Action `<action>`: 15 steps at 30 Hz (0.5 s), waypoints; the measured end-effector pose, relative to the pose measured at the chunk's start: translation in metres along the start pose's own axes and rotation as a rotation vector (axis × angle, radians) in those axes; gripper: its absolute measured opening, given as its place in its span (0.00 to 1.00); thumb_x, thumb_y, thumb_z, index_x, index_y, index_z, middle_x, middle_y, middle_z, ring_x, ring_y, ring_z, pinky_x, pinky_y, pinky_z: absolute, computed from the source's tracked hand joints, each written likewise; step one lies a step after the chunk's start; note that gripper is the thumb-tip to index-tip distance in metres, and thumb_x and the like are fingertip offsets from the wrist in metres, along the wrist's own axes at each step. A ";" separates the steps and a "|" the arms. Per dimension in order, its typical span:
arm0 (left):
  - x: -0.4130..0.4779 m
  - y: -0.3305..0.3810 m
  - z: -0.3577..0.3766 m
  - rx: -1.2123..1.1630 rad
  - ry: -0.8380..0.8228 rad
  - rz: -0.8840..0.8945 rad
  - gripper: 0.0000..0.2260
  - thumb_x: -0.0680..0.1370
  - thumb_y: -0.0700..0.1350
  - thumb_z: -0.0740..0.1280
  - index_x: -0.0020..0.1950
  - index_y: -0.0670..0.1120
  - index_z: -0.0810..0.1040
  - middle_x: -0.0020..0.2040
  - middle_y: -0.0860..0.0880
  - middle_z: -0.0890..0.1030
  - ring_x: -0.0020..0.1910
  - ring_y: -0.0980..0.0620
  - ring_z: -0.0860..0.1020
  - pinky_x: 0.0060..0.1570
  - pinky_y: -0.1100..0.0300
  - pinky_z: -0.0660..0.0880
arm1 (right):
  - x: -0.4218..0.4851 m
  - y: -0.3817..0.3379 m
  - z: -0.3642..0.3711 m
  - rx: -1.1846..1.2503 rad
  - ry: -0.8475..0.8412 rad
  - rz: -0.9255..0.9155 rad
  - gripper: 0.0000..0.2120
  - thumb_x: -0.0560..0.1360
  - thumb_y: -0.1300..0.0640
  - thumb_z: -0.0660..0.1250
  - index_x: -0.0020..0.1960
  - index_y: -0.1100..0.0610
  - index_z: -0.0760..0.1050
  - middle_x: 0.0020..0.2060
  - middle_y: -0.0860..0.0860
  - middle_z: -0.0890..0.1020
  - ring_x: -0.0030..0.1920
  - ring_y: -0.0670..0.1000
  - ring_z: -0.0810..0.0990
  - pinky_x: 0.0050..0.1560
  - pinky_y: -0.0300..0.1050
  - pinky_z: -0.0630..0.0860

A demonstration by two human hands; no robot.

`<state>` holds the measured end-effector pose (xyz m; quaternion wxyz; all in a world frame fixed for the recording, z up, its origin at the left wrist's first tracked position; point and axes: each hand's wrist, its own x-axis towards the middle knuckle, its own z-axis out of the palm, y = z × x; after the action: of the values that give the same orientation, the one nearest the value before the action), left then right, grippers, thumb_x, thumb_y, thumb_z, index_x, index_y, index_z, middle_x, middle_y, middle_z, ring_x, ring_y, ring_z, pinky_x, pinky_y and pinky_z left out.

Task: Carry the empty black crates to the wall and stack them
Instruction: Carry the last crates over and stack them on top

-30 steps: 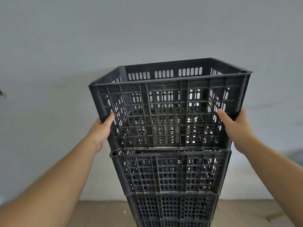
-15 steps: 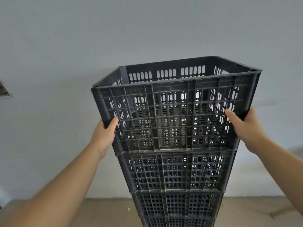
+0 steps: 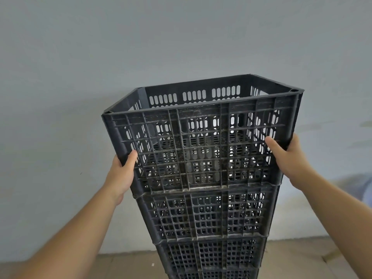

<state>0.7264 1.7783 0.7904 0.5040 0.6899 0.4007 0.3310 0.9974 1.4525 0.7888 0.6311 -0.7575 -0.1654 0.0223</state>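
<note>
Both hands, left hand and right hand, grip the top crate by its side corners; it looks stiff and light.

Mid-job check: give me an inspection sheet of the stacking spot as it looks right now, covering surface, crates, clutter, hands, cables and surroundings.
Surface: tan floor, bare where visible.
Job's things: top crate, black and empty, sits on the crate stack; at least three crates show below it, and the stack's bottom is cut off by the frame.
Clutter: small white speck on the floor left of the stack.
Hands: left hand grips the top crate's left corner, right hand its right corner; thumbs lie on the front face.
Cables: nothing seen.
Surroundings: grey wall close behind the stack; blurred pale object at the right edge, cannot identify.
</note>
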 end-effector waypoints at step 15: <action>-0.010 0.007 0.002 -0.030 -0.010 -0.019 0.25 0.81 0.64 0.60 0.76 0.56 0.64 0.65 0.55 0.72 0.68 0.47 0.71 0.69 0.43 0.66 | -0.002 -0.012 -0.007 -0.110 -0.051 0.060 0.22 0.77 0.39 0.66 0.63 0.50 0.64 0.50 0.46 0.76 0.52 0.53 0.76 0.53 0.53 0.71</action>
<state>0.7248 1.7678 0.7963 0.5195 0.6800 0.3995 0.3288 0.9949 1.4473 0.8019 0.5830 -0.7950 -0.1597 0.0513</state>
